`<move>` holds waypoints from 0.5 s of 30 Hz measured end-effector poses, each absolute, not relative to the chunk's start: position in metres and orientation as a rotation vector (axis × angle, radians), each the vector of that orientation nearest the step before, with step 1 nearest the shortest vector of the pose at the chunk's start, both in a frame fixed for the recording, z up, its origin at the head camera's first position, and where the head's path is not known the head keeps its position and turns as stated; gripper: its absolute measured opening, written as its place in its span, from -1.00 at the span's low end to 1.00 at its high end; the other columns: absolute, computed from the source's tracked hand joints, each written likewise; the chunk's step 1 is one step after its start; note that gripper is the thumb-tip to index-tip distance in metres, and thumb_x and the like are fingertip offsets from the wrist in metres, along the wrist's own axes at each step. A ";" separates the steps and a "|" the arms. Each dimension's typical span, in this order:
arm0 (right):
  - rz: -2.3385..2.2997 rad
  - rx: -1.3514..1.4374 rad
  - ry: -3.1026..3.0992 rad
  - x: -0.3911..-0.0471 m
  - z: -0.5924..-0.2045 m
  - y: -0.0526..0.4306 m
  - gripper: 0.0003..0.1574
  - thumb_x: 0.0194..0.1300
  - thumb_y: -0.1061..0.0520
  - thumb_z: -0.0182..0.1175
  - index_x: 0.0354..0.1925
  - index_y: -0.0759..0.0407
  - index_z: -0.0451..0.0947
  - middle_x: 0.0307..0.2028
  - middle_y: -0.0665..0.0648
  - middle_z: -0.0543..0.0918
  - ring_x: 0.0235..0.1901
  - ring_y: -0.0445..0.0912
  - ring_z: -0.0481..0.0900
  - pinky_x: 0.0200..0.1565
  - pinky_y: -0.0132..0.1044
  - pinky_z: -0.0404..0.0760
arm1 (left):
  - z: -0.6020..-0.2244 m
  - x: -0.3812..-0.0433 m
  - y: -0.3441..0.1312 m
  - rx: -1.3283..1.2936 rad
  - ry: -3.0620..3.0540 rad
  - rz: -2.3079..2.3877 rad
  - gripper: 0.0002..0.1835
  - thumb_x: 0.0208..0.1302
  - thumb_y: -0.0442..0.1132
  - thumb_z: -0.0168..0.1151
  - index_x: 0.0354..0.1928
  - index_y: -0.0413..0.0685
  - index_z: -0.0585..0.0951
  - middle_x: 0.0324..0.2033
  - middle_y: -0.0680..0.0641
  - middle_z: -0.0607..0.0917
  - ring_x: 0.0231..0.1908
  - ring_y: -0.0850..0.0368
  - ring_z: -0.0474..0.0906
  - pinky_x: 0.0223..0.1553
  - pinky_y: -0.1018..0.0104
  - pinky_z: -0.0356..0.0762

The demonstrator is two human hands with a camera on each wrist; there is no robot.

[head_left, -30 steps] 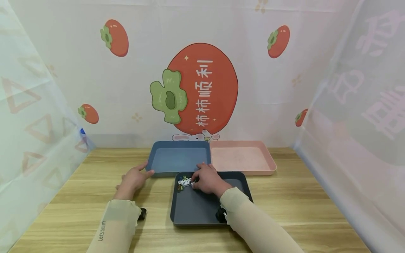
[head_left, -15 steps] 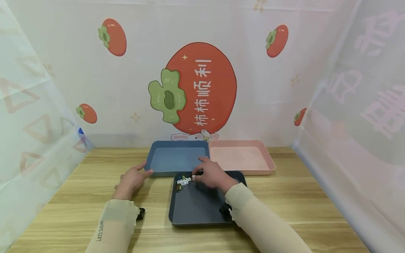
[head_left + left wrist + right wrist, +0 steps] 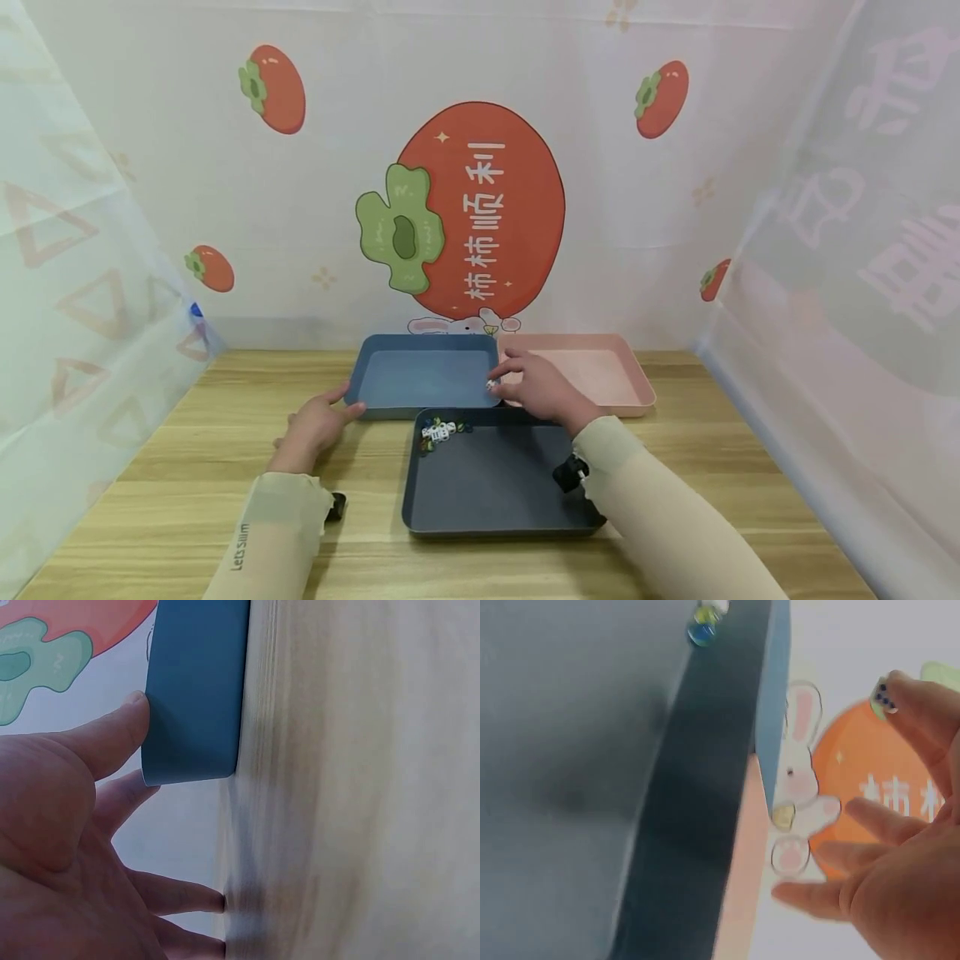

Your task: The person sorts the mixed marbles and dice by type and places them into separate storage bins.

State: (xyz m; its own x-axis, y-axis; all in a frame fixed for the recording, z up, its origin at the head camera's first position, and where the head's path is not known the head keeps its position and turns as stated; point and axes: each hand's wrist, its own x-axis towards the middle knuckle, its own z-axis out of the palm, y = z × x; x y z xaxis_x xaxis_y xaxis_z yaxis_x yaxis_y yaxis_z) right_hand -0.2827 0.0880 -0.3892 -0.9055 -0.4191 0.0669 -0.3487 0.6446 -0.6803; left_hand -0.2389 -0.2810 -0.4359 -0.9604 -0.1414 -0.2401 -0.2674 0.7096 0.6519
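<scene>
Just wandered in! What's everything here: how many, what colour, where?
Blue tray: one, blue, back of table, left.
Pink tray: one, pink, beside it, right.
Dark tray: one, dark grey, in front of them.
Piled dice: several, white, dark tray's far left corner.
Marbles: several, blue and yellow-green, around those dice.
Held die: one, white, dark-pipped, held above the trays.
Table: one, light wood, beneath the trays.
Sheeting: count unclear, whitish, behind and either side.
Fruit prints: five, red with green, back wall.
Rabbit print: one, white and pink, below the largest fruit.
Wrist devices: two, black, wrists.
Sleeves: two, cream, forearms.
Left hand: one, bare, touching the blue tray's near left corner.
Right hand: one, bare, pinching that die.
</scene>
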 end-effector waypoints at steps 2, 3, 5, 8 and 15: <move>-1.221 -0.623 2.726 -0.287 -0.386 0.097 -0.69 0.38 -0.03 0.29 0.03 0.00 0.73 0.44 0.14 0.29 0.43 0.10 0.17 0.22 0.12 0.44 | -0.436 -0.239 -0.281 -0.332 2.741 1.087 -0.17 0.39 0.29 0.10 0.58 0.19 0.12 0.48 -0.38 0.06 0.31 -0.71 -0.52 -0.01 -0.74 -0.54; -1.276 -0.609 2.709 -0.289 -0.386 0.102 -0.67 0.38 -0.04 0.28 0.05 0.00 0.72 0.41 0.12 0.34 0.41 0.10 0.20 0.23 0.13 0.43 | -0.436 -0.239 -0.281 -0.332 2.739 1.087 -0.16 0.38 0.30 0.10 0.58 0.20 0.12 0.48 -0.38 0.05 0.31 -0.70 -0.52 -0.01 -0.74 -0.55; -1.400 -0.550 2.642 -0.294 -0.385 0.112 -0.63 0.40 -0.06 0.27 0.10 0.00 0.68 0.35 0.10 0.42 0.36 0.12 0.29 0.23 0.15 0.42 | -0.437 -0.239 -0.281 -0.333 2.736 1.095 -0.15 0.36 0.32 0.10 0.58 0.20 0.12 0.48 -0.38 0.06 0.31 -0.70 -0.53 -0.02 -0.74 -0.56; -1.567 -0.430 2.513 -0.300 -0.383 0.127 -0.55 0.41 -0.09 0.25 0.17 0.03 0.62 0.27 0.10 0.49 0.29 0.13 0.39 0.21 0.15 0.44 | -0.438 -0.239 -0.281 -0.333 2.733 1.103 -0.14 0.35 0.34 0.10 0.58 0.20 0.12 0.48 -0.37 0.06 0.30 -0.70 -0.54 -0.02 -0.73 -0.57; -1.479 -0.046 2.626 -0.306 -0.381 0.162 -0.52 0.25 -0.36 0.29 0.10 -0.36 0.63 0.10 -0.09 0.60 0.02 0.03 0.66 -0.06 0.01 0.67 | -0.439 -0.240 -0.282 -0.326 2.746 1.101 -0.14 0.36 0.34 0.09 0.57 0.18 0.13 0.47 -0.39 0.07 0.29 -0.73 -0.53 -0.04 -0.74 -0.58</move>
